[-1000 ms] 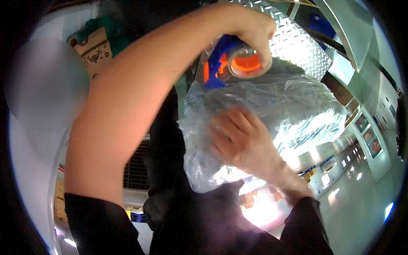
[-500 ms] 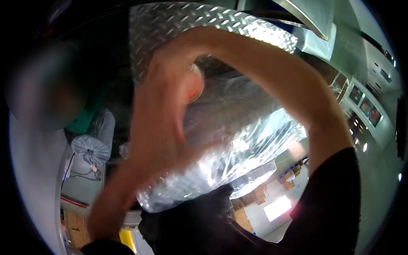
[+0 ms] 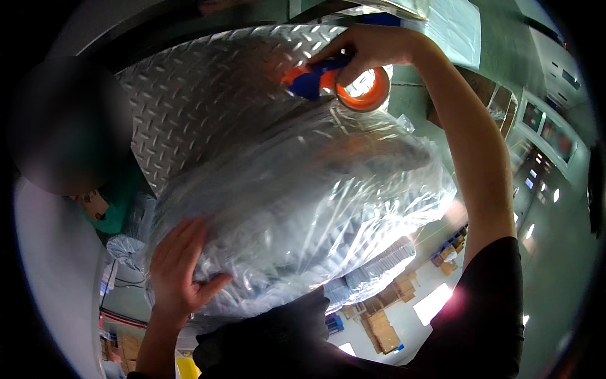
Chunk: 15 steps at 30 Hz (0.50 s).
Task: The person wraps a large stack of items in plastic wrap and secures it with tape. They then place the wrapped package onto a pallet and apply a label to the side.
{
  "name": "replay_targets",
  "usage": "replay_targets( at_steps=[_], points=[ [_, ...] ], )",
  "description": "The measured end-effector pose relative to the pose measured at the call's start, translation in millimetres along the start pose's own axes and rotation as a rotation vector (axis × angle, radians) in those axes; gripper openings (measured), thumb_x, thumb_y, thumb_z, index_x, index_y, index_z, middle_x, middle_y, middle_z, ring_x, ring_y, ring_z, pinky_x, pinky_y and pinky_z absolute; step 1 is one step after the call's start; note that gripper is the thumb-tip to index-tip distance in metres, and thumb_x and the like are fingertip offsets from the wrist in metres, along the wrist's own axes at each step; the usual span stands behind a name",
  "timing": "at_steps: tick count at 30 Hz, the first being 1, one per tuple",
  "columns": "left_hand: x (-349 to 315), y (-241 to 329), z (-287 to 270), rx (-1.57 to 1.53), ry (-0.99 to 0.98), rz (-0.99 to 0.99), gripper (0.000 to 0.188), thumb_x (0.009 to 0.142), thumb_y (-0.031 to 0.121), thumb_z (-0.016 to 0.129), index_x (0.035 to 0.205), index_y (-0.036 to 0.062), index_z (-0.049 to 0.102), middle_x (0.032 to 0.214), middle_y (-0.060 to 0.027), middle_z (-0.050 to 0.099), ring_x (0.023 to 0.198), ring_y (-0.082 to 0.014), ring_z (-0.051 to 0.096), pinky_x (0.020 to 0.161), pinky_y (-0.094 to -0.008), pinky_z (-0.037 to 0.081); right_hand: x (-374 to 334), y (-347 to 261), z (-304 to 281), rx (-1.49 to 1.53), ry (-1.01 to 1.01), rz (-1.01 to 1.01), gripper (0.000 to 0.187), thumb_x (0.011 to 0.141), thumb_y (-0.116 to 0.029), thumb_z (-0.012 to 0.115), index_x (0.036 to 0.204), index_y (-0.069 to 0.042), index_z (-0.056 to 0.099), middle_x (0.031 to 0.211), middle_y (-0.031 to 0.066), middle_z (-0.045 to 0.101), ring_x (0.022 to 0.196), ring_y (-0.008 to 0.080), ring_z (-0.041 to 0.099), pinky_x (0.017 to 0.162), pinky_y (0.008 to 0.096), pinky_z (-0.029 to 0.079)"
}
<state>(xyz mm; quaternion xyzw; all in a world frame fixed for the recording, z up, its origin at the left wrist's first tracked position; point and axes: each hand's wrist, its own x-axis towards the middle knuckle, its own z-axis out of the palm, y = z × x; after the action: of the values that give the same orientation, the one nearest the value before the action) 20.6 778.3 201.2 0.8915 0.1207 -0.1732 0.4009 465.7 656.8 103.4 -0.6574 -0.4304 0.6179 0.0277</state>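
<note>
The big bundle in clear plastic wrap [image 3: 297,208] lies on the bumpy metal plate [image 3: 208,101], and it looks soft, squashy and slippery, so it is best held flat from the sides. The left hand [image 3: 180,271] is spread flat on its near edge, while the right hand [image 3: 372,50] is curled tight around an orange and blue tape roller [image 3: 344,85] at the far end. Brown boxes [image 3: 379,325] sit on the floor below.
</note>
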Motion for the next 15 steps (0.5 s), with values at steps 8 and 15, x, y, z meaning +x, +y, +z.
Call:
replay_targets(
  at_steps=[8,15],
  points=[
    [-9.3,-7.1,1.7,0.012,-0.03,-0.027,0.081,0.08,0.053,0.074,0.136,-0.0022,0.052,0.137,-0.022,0.057,0.123,-0.0388,0.057,0.102,-0.0486,0.045,-77.6,131.2,-18.4,0.412,0.005,0.172,0.065,0.07,-0.002,0.076,0.134,-0.004,0.061,0.117,0.0095,0.068,0.101,0.0173,0.06,0.099,0.0295,0.045],
    [-17.2,-16.1,3.3,0.132,0.002,-0.04,0.071,0.081,0.043,0.073,0.134,0.0001,0.054,0.133,-0.019,0.06,0.118,-0.0382,0.06,0.102,-0.0479,0.046,-180.1,258.4,55.4,0.885,0.198,0.173,0.07,0.068,-0.006,0.084,0.134,-0.001,0.06,0.122,0.0107,0.067,0.111,0.02,0.061,0.108,0.0308,0.041]
  ],
)
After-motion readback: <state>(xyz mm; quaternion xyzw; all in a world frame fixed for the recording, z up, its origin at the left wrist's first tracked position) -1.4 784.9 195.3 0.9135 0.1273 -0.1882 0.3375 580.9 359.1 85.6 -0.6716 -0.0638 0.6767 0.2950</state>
